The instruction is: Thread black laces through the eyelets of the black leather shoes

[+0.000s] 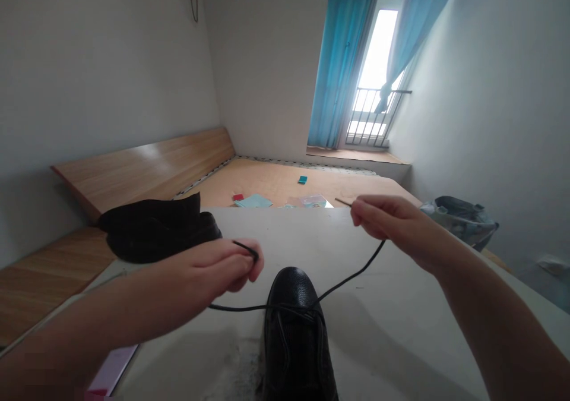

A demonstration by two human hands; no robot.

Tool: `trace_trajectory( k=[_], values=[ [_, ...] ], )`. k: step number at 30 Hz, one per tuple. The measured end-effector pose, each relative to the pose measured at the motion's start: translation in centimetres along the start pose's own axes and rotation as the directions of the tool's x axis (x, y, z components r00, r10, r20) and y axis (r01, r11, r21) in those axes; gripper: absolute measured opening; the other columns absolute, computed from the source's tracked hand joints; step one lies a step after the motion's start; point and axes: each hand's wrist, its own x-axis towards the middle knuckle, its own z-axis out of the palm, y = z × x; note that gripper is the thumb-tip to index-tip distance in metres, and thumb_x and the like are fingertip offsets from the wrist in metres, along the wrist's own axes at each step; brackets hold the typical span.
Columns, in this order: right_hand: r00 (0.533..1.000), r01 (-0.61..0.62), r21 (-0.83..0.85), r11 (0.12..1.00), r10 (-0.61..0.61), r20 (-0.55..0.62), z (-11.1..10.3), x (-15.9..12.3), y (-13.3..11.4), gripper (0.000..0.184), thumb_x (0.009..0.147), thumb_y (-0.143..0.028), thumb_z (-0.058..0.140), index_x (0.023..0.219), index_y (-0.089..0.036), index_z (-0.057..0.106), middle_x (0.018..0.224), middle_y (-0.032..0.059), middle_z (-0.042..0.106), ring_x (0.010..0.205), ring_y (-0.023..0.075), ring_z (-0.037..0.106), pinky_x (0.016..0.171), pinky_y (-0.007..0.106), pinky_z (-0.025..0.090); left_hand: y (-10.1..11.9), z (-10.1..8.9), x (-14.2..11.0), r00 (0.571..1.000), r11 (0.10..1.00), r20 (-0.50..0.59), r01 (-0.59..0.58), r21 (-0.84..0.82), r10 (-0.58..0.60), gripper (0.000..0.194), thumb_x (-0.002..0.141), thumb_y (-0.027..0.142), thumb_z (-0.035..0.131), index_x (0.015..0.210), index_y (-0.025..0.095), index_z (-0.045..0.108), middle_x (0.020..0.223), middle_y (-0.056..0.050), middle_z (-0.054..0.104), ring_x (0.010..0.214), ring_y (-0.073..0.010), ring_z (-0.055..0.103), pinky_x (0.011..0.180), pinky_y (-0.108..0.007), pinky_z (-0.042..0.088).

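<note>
A black leather shoe (294, 288) stands on the pale table (378, 341), its toe pointing away from me. Its black shoelace (351, 277) runs out to both sides from the lacing near the toe. To the left of the shoe, my left hand (238, 264) is closed on one lace end, whose tip sticks up above the fingers. Higher up and to the right, my right hand (378, 214) is closed around the other lace end, with the tip pointing left. The lace hangs in a slight curve toward the right hand. Further lacing shows loosely over the shoe's tongue.
A black item (151, 231), seemingly a bag or another shoe, lies at the table's left. Behind the table, a wooden bed board (276, 172) carries small papers and a teal card (303, 180). A bag (465, 217) stands at right. A pinkish flat item (113, 368) lies lower left.
</note>
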Motion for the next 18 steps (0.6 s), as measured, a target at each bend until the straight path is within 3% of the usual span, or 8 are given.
trace_trajectory(
  k=[2,6,9,12,18],
  values=[
    [0.977,-0.005,-0.143,0.990,0.035,0.209,0.7,-0.8,-0.8,0.037,0.092,-0.049,0.047,0.075,-0.019,0.062,0.057,-0.0058,0.034,0.051,0.0094,0.029,0.046,0.022,0.024,0.5,0.7,0.0,0.992,0.999,0.123,0.003,0.054,-0.010,0.040,0.094,0.048,0.034,0.081,0.021,0.061,0.079,0.002,0.060,0.073,-0.0154,0.055,0.064,-0.025,0.042],
    [0.826,0.049,-0.378,0.924,0.176,0.535,1.7,-2.3,-2.1,0.027,0.093,-0.037,0.046,0.089,-0.021,0.068,0.062,-0.0032,0.052,0.054,0.0102,0.042,0.050,0.022,0.031,1.3,1.4,0.4,0.976,0.988,0.218,-0.038,0.150,0.005,0.041,0.093,0.051,0.040,0.078,0.022,0.065,0.073,0.003,0.062,0.069,-0.0156,0.055,0.059,-0.025,0.036],
    [0.741,0.168,-0.486,0.858,0.215,0.636,2.4,-3.1,-2.5,0.018,0.083,-0.024,0.053,0.082,-0.022,0.072,0.066,-0.0018,0.060,0.059,0.0114,0.050,0.054,0.023,0.033,1.1,1.6,0.6,0.972,0.981,0.236,-0.042,0.188,-0.003,0.033,0.094,0.046,0.043,0.088,0.026,0.068,0.077,0.004,0.065,0.072,-0.0153,0.057,0.059,-0.025,0.034],
    [0.685,0.212,-0.516,0.830,0.250,0.684,2.9,-3.5,-2.3,0.017,0.074,-0.020,0.056,0.076,-0.023,0.073,0.059,-0.0042,0.058,0.051,0.0095,0.045,0.048,0.022,0.030,0.5,1.7,0.3,0.970,0.970,0.241,-0.017,0.241,-0.043,0.033,0.095,0.045,0.041,0.086,0.027,0.067,0.075,0.005,0.064,0.070,-0.0152,0.057,0.058,-0.026,0.033],
    [0.743,0.230,-0.591,0.773,0.253,0.620,3.5,-3.7,-2.0,0.021,0.069,-0.015,0.051,0.066,-0.020,0.071,0.057,-0.0024,0.061,0.047,0.0088,0.043,0.045,0.022,0.027,-0.6,1.8,-0.2,0.950,0.932,0.287,0.008,0.363,-0.120,0.031,0.091,0.043,0.045,0.076,0.026,0.067,0.075,0.003,0.065,0.068,-0.0160,0.057,0.055,-0.027,0.030]
  ],
)
